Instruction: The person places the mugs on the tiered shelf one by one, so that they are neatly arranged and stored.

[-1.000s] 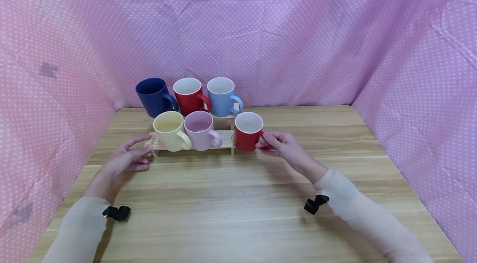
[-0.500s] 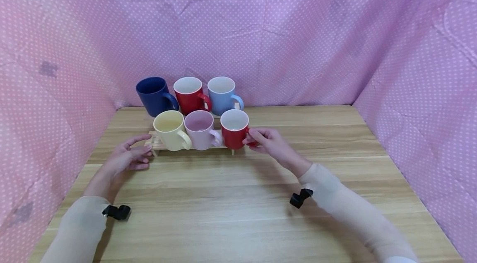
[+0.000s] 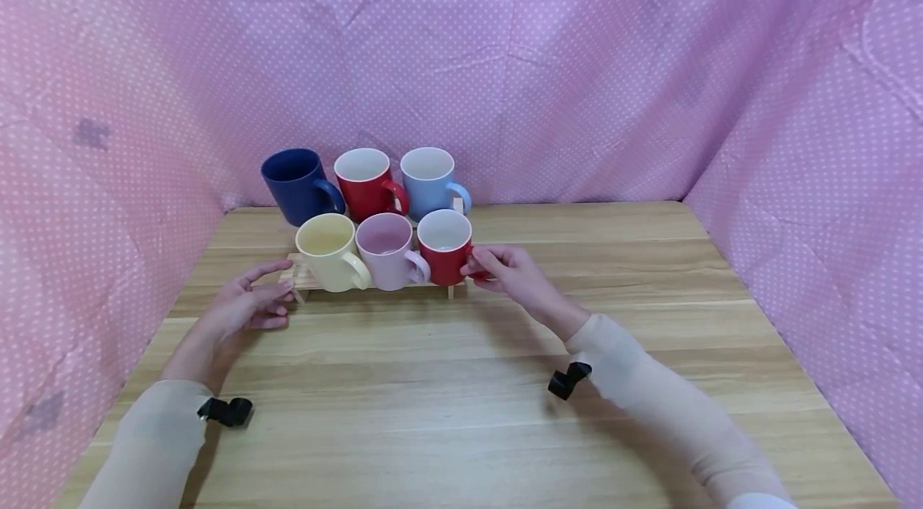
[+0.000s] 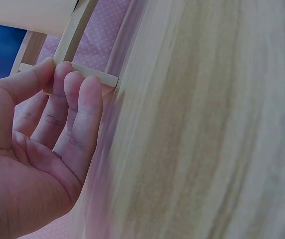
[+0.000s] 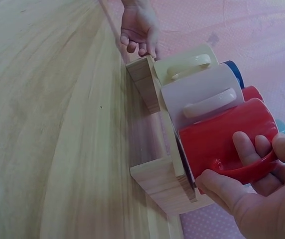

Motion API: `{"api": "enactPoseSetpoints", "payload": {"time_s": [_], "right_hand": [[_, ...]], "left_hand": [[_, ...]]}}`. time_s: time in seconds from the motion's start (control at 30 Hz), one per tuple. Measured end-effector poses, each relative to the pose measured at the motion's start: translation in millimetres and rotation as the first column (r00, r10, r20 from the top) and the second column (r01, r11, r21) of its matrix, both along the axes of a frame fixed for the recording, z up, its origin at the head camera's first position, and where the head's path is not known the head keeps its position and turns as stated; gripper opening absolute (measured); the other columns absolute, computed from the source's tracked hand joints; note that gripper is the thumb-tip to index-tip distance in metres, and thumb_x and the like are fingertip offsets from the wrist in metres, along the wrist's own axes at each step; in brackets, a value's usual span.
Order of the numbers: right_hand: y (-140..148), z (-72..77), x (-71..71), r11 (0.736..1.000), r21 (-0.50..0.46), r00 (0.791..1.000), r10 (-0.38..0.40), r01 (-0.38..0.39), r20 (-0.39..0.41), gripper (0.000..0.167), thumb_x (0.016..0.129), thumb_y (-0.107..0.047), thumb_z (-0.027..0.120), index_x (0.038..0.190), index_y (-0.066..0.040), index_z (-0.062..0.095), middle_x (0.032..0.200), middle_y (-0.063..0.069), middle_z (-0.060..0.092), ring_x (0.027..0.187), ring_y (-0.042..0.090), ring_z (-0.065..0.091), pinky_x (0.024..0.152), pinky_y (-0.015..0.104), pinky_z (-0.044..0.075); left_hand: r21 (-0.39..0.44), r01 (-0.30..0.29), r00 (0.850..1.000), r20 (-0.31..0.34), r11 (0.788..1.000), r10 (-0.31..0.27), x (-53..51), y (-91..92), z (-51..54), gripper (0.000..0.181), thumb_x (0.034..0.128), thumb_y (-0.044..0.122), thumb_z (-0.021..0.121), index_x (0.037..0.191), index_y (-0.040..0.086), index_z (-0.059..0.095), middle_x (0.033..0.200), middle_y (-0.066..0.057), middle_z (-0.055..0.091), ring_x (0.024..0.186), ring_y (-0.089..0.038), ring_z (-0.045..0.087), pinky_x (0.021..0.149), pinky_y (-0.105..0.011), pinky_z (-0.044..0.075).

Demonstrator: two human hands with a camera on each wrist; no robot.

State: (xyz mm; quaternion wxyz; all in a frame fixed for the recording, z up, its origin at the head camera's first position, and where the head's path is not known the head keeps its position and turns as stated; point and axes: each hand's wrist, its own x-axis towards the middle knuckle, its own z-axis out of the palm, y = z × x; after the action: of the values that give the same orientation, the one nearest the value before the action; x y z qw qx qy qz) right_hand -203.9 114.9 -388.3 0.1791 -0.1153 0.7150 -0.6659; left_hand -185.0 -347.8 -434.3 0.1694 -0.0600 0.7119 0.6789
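My right hand (image 3: 515,272) grips the handle of a red mug (image 3: 442,256) with a white inside. In the right wrist view this front red mug (image 5: 227,134) stands at the right end of the lower shelf of a wooden rack (image 5: 157,181), close beside the lilac mug. My left hand (image 3: 241,307) pinches the rack's left end between thumb and fingers, seen close in the left wrist view at the rack's edge (image 4: 95,74). Left of the red mug, a lilac mug (image 3: 382,260) and a pale yellow mug (image 3: 324,256) stand on the same shelf.
On the upper shelf behind stand a dark blue mug (image 3: 292,196), another red mug (image 3: 360,196) and a light blue mug (image 3: 425,196). Pink dotted cloth (image 3: 577,76) hangs behind and beside the wooden table (image 3: 433,413).
My right hand has moved left with the front red mug, from the rack's right end to beside the lilac mug. The left hand has stayed at the rack's left end.
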Motion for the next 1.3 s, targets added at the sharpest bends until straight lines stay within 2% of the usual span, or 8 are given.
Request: {"api": "enactPoseSetpoints", "payload": {"time_s": [0.3, 0.67, 0.87, 0.97, 1.23, 1.3], "right_hand": [[-6, -5.6, 0.6, 1.000, -0.020, 1.000, -0.019, 0.019, -0.010, 0.036, 0.106, -0.023, 0.055, 0.130, 0.003, 0.064, 0.110, 0.018, 0.071, 0.112, 0.031, 0.065, 0.097, 0.042, 0.055], [-8, -9.8, -1.3, 0.999, -0.040, 1.000, -0.014, 0.013, -0.010, 0.037, 0.107, -0.024, 0.055, 0.131, 0.002, 0.063, 0.109, 0.016, 0.070, 0.113, 0.035, 0.064, 0.097, 0.043, 0.055], [-11, -14.2, -0.2, 0.997, -0.057, 0.999, -0.044, 0.043, -0.014, 0.035, 0.107, -0.023, 0.055, 0.129, 0.002, 0.063, 0.108, 0.015, 0.070, 0.106, 0.027, 0.066, 0.097, 0.044, 0.055], [-12, -15.5, 0.8, 0.996, -0.070, 0.999, -0.050, 0.048, -0.020, 0.034, 0.107, -0.022, 0.054, 0.127, 0.004, 0.062, 0.107, 0.015, 0.070, 0.105, 0.025, 0.066, 0.097, 0.045, 0.055], [-11, -15.9, 0.9, 0.996, -0.073, 0.998, -0.049, 0.047, -0.030, 0.035, 0.107, -0.024, 0.054, 0.128, 0.004, 0.062, 0.107, 0.016, 0.069, 0.111, 0.037, 0.063, 0.097, 0.047, 0.055], [-11, -16.0, 0.7, 0.996, -0.074, 0.998, -0.049, 0.047, -0.034, 0.036, 0.107, -0.024, 0.054, 0.128, 0.005, 0.062, 0.107, 0.017, 0.069, 0.110, 0.037, 0.064, 0.096, 0.048, 0.055]], "left_hand": [[-0.006, 0.003, 1.000, -0.007, 1.000, -0.003, 0.4, -1.2, -6.0, 0.038, 0.0991, 0.022, 0.070, 0.132, 0.034, 0.056, 0.093, 0.000, 0.073, 0.076, -0.013, 0.068, 0.076, -0.038, 0.063], [0.004, 0.007, 1.000, -0.001, 1.000, -0.007, 2.2, -1.5, -0.7, 0.039, 0.0999, 0.020, 0.068, 0.133, 0.034, 0.055, 0.092, -0.002, 0.074, 0.074, -0.013, 0.068, 0.075, -0.037, 0.063], [-0.030, 0.002, 1.000, -0.003, 1.000, -0.002, 1.6, -1.4, 1.4, 0.050, 0.0989, 0.025, 0.070, 0.145, 0.029, 0.050, 0.094, -0.001, 0.073, 0.076, -0.013, 0.068, 0.076, -0.038, 0.063], [-0.035, 0.006, 1.000, -0.003, 0.999, -0.006, 1.6, -1.4, 1.5, 0.051, 0.0989, 0.025, 0.070, 0.145, 0.028, 0.049, 0.095, -0.001, 0.073, 0.076, -0.013, 0.068, 0.077, -0.038, 0.063], [-0.025, 0.004, 1.000, -0.011, 1.000, -0.004, 1.0, -1.0, 0.5, 0.045, 0.0998, 0.025, 0.069, 0.141, 0.031, 0.052, 0.095, -0.001, 0.073, 0.076, -0.013, 0.068, 0.077, -0.038, 0.063], [-0.019, 0.003, 1.000, -0.010, 1.000, -0.003, 0.6, -0.2, 0.3, 0.045, 0.0997, 0.025, 0.069, 0.141, 0.030, 0.052, 0.095, -0.001, 0.073, 0.076, -0.013, 0.068, 0.077, -0.038, 0.063]]}}
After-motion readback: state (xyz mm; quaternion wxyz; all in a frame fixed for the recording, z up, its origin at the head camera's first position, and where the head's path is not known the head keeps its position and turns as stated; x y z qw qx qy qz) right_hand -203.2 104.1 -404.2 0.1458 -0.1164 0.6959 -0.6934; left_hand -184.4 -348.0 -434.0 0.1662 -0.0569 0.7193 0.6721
